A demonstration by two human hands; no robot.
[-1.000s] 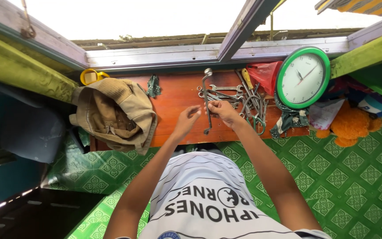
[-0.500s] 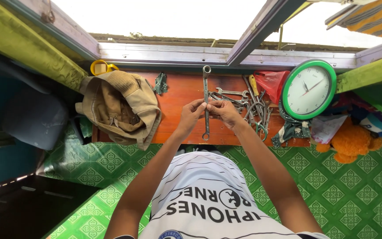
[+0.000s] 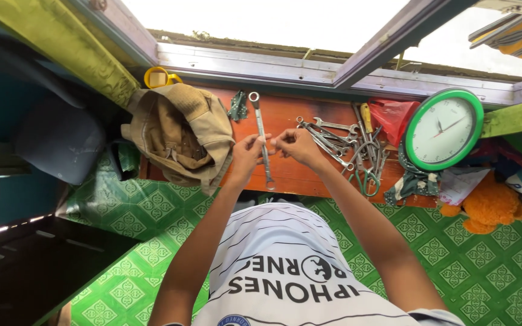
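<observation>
We pinch the long wrench [image 3: 261, 140] mid-shaft, left hand [image 3: 247, 156] and right hand [image 3: 295, 146] both closed on it. Risk: with only a fingertip grip it may slip onto the table [image 3: 288, 175], or its end may snag the wrench pile [image 3: 339, 145] nearby.

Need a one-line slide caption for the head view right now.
Both hands, left hand and right hand, grip a long wrench over the wooden shelf.

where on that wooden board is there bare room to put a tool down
Bare wood shows between the tan bag and the long wrench, below the small dark bundle. Another patch lies along the near edge, under the right hand. Right of that is crowded: the wrench pile, the red bag and the green clock.
</observation>
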